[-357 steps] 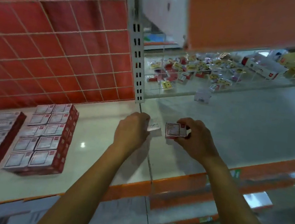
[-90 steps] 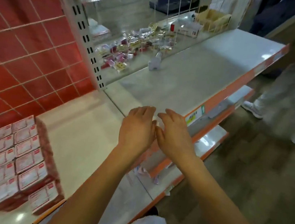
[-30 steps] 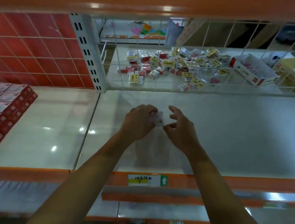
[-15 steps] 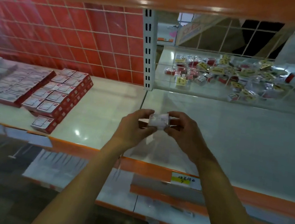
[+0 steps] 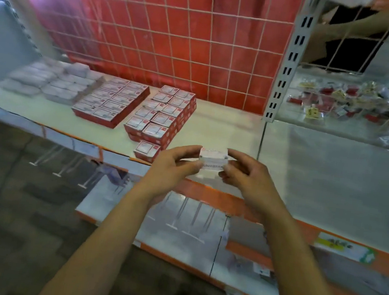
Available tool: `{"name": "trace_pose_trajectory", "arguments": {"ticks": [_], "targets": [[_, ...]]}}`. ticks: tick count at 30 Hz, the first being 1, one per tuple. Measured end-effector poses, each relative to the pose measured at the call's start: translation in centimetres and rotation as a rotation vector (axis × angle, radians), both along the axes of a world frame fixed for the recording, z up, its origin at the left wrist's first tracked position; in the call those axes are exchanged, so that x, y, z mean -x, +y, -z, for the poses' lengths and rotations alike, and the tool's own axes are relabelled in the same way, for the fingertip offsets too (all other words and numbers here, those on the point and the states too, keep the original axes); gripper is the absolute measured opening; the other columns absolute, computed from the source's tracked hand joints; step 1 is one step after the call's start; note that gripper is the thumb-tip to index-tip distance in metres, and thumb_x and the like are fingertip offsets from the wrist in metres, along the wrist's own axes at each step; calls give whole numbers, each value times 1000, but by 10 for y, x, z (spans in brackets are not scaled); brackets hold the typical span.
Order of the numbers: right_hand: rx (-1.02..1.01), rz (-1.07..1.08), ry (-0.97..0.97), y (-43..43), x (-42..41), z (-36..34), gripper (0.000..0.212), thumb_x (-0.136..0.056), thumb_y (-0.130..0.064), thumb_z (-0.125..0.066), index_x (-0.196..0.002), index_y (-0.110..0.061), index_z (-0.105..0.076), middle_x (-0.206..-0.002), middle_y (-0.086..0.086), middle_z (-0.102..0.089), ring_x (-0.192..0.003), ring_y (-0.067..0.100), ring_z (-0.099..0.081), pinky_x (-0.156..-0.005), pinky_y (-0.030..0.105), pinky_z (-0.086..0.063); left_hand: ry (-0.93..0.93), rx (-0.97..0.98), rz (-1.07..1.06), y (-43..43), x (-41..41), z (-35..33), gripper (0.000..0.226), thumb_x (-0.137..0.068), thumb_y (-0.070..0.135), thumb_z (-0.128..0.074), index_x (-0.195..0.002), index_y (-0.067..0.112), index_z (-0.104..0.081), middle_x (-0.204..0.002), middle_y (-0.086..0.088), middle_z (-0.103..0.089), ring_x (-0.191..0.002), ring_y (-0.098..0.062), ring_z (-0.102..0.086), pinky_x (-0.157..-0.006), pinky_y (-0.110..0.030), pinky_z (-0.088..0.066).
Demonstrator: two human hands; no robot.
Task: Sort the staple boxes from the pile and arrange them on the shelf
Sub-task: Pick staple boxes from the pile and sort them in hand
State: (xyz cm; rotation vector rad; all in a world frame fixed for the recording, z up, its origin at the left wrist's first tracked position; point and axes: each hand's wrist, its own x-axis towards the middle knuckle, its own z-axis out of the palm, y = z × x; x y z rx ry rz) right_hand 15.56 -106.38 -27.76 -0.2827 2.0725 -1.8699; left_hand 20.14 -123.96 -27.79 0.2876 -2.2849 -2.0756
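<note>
A small white staple box (image 5: 212, 159) is held in the air above the shelf's front edge. My left hand (image 5: 173, 167) pinches its left end and my right hand (image 5: 247, 174) pinches its right end. On the white shelf (image 5: 223, 129) to the left stand neat rows of red-and-white staple boxes (image 5: 161, 117), with one single box (image 5: 146, 150) at the front of the stack. A flatter block of the same boxes (image 5: 112, 103) lies further left. The loose pile of packets (image 5: 359, 105) lies behind the wire grid at the right.
Pale grey boxes (image 5: 52, 82) fill the shelf's far left. A red gridded back panel (image 5: 179, 32) closes the rear. A perforated upright post (image 5: 288, 60) divides the two bays. The orange shelf edge (image 5: 231, 200) runs below my hands, with a lower shelf and dark floor beneath.
The view has swung left, so the arranged red boxes now sit closer to my hands. Both hands still hold the small box, carried leftward toward the stacks.
</note>
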Motion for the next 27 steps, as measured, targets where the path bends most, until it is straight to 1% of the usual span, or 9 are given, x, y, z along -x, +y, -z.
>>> {"name": "trace_pose_trajectory", "arguments": {"ticks": [2,4,8,11,16,18,20,22,27], "targets": [[9,-15,-3,-21,-11,0,39,-92,-6,-56,-130,-13,-53,-94,3,-68,-82,14,-67,-83,30,-56,-4,-9,-17,-21,-11,-1,37,-89,5,-63,-124,15,-59,-110,5,-67,-93,-3,-66,-76,-18,-52],[15,-24,-12,-44,-20,-1,39,-92,-7,-57,-130,-16,-53,-97,2,-68,-83,12,-68,-79,26,-55,-5,-15,-34,-42,-21,-1,38,-89,4,-61,-126,14,-58,-109,5,-67,-90,-4,-67,-74,-18,-53],[11,-49,16,-88,-34,-6,42,-87,-3,-62,-125,-20,-55,-98,-2,-68,-82,6,-66,-70,16,-52,4,-2,-71,-81,-40,-4,38,-89,2,-62,-122,20,-59,-110,5,-68,-96,-6,-65,-83,-20,-53],[-27,-69,33,-118,-40,-7,41,-85,-6,-65,-121,-24,-56,-101,-4,-67,-90,10,-65,-72,21,-55,7,14,-105,-106,-54,-6,42,-87,0,-63,-126,14,-59,-114,4,-67,-99,-4,-65,-80,-17,-53],[-131,-90,101,-161,-41,-7,42,-83,-9,-68,-120,-25,-53,-114,-6,-62,-91,10,-63,-80,26,-56,23,27,-164,-138,-67,-8,43,-87,-2,-62,-124,20,-58,-105,14,-67,-89,7,-65,-71,-13,-52],[-155,-113,130,-177,-38,-5,43,-82,-10,-70,-120,-23,-54,-118,-5,-62,-92,9,-63,-77,23,-56,22,30,-196,-150,-69,-6,44,-87,-2,-62,-125,20,-57,-100,20,-64,-86,11,-64,-68,-11,-50],[-184,-139,171,-195,-35,-3,42,-82,-11,-70,-119,-22,-53,-121,-4,-62,-90,7,-63,-69,17,-54,10,39,-223,-165,-68,-3,45,-87,-2,-62,-127,19,-56,-99,21,-64,-87,10,-65,-69,-11,-51],[-198,-161,195,-213,-29,-2,44,-82,-12,-70,-121,-22,-52,-124,-4,-60,-88,5,-63,-65,15,-53,-5,48,-234,-182,-64,-1,44,-88,-1,-62,-125,22,-57,-98,23,-63,-87,9,-65,-69,-11,-51],[-251,-211,242,-263,-9,-2,54,-82,-16,-71,-129,-28,-47,-131,-1,-55,-89,6,-57,-68,14,-52,-38,64,-264,-228,-43,-2,43,-85,1,-66,-115,33,-60,-100,21,-66,-93,6,-65,-73,-14,-52]]}}
